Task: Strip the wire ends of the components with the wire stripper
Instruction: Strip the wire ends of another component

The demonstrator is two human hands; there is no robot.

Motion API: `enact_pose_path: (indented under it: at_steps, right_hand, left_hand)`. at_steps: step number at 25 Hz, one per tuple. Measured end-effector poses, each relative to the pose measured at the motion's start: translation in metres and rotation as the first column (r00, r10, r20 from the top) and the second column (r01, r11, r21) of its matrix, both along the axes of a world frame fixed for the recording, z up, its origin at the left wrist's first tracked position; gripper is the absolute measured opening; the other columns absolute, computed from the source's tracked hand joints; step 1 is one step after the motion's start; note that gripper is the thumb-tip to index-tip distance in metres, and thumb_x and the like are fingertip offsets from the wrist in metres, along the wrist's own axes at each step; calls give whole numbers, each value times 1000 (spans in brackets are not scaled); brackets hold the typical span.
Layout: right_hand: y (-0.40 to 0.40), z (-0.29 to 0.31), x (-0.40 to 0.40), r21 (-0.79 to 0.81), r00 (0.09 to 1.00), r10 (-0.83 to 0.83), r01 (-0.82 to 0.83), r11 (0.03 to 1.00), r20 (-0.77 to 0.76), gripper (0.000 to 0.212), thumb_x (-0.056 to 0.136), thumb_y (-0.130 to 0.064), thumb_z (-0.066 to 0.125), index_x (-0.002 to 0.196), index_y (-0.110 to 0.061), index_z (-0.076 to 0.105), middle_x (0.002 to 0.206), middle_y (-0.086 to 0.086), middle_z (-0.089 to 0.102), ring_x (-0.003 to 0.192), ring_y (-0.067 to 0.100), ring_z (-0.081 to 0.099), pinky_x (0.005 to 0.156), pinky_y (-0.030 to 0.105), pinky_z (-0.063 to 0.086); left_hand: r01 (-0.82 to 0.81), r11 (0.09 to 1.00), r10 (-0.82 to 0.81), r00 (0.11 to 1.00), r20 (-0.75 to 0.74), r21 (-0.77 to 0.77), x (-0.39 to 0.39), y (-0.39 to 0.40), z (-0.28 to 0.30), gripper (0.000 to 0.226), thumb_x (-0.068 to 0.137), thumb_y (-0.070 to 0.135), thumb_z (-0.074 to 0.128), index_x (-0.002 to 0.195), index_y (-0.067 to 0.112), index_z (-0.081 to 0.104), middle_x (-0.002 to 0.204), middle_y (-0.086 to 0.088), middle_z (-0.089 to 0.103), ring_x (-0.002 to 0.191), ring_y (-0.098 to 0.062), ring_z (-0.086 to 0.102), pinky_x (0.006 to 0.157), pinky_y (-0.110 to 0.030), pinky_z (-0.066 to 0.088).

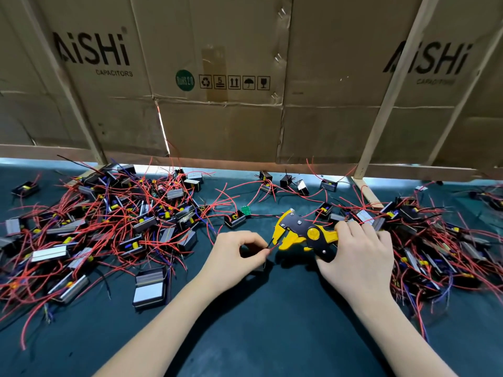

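My right hand [359, 257] grips the handles of a yellow and black wire stripper [302, 234], its jaws pointing left. My left hand [236, 254] pinches a red wire and a black wire [273, 245] between thumb and fingers, and holds their ends at the stripper's jaws. The component those wires belong to is mostly hidden under my left hand; a dark corner [260, 266] shows below the fingers.
A big heap of small black boxed components with red wires [109, 227] covers the dark mat [272, 322] at the left. Another heap [435, 240] lies at the right. A few loose components [234, 219] sit behind the stripper. Cardboard boxes [217, 77] wall the back.
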State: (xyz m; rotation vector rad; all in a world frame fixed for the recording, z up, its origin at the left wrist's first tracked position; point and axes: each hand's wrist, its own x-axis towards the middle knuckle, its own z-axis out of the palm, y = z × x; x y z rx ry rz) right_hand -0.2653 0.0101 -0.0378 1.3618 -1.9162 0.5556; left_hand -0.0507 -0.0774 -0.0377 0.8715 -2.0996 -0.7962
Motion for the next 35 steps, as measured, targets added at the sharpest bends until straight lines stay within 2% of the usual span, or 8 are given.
enact_pose_path:
  at_steps: [8,14,19,21,23,25,28,35]
  right_hand:
    - [1,0,4,47,998,19,-22,999,60,44,52,-41,85,63,-9,58,61,8,59,62,31,60,64,38,37]
    - [3,2,5,101,995,30,-40,994,99,46,48,-42,89,56,-10,56,52,7,57,52,30,60,59,35,38]
    - [2,0,7,92,990,-25,12,996,139,46,45,-41,93,50,-10,59,46,10,56,41,31,57,51,23,27]
    - [1,-2,5,59,995,-15,10,998,94,45,50,-43,90,56,-10,61,52,9,58,49,32,59,53,27,31]
    - [1,-3,1,41,999,-25,23,999,38,46,54,-46,86,73,-9,64,68,9,61,68,33,60,64,37,36]
    - [0,-2,-3,11,997,-68,68,998,39,51,54,-47,84,80,-8,64,75,10,61,76,34,58,70,40,34]
    - [0,-3,-5,5,994,-91,91,996,53,53,53,-48,85,78,-8,62,74,11,60,74,33,56,69,40,32]
    - [-4,-5,6,2,998,2,-2,1000,56,47,56,-47,82,76,-9,61,72,8,60,72,32,56,68,39,36]
  left_hand:
    - [-14,1000,14,1000,27,6,2,1,1,11,80,14,75,72,21,73,68,14,68,67,1,61,68,-9,42]
    - [13,1000,-14,999,37,17,1,1,1,9,82,13,74,74,16,73,70,10,69,69,-5,62,70,-13,44]
    - [9,1000,-9,999,34,7,2,-1,0,6,82,15,75,76,16,75,73,12,71,72,0,62,72,-8,41]
    - [13,1000,-13,999,36,1,2,-1,0,5,82,16,76,77,16,76,74,11,72,74,-1,63,73,-9,42]
    - [31,1000,-31,999,45,1,2,-1,0,5,82,16,76,77,17,76,75,11,73,74,-2,64,74,-11,43]
    - [50,999,-50,998,49,7,4,-1,-1,4,82,17,76,78,17,77,76,11,73,75,-2,65,74,-11,44]
    - [77,997,-77,996,52,9,4,-2,-1,3,83,17,77,80,16,77,77,12,72,76,-1,65,75,-11,45]
    - [72,997,-72,995,72,4,1,0,0,9,85,16,73,78,19,77,75,13,72,74,-2,65,77,-19,48]
